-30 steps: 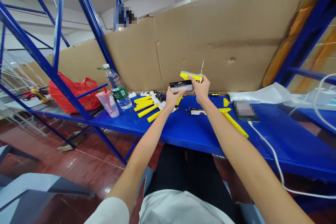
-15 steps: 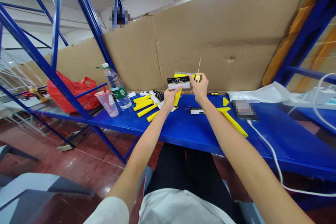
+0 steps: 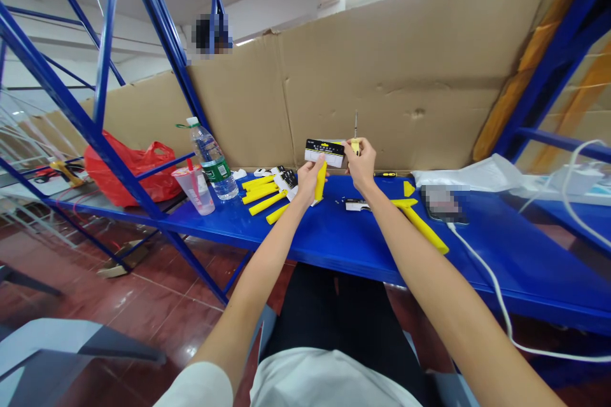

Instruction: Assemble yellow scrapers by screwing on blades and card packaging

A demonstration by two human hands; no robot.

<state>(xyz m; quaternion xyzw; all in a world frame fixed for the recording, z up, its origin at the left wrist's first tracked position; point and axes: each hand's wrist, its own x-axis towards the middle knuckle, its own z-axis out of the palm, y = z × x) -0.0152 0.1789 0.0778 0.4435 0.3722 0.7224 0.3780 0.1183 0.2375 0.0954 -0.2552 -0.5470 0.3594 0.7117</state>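
My left hand (image 3: pixel 310 182) is closed round a yellow-handled tool (image 3: pixel 321 181), its thumb on a black-and-white printed card (image 3: pixel 324 154) at the top; the tool's kind is hidden. Close to the card's right end, my right hand (image 3: pixel 363 162) grips a screwdriver (image 3: pixel 356 130) with a pale yellow handle and its thin metal shaft pointing up. The right fingertips are near the card's edge; whether they touch it I cannot tell. On the blue table below lie several similar yellow-handled tools (image 3: pixel 268 202) with cards, left of my hands.
Another yellow-handled tool (image 3: pixel 426 229) and a black-and-white card (image 3: pixel 358 205) lie by my right forearm. A phone (image 3: pixel 443 205) with a white cable is farther right. Leftward stand a water bottle (image 3: pixel 217 168), a plastic cup (image 3: pixel 198 194) and a red bag (image 3: pixel 128 172). Cardboard (image 3: pixel 382 76) walls the back.
The card has turned slightly, and less of the yellow strip behind it shows. My right hand has shifted a little left and down, with the screwdriver standing more upright.
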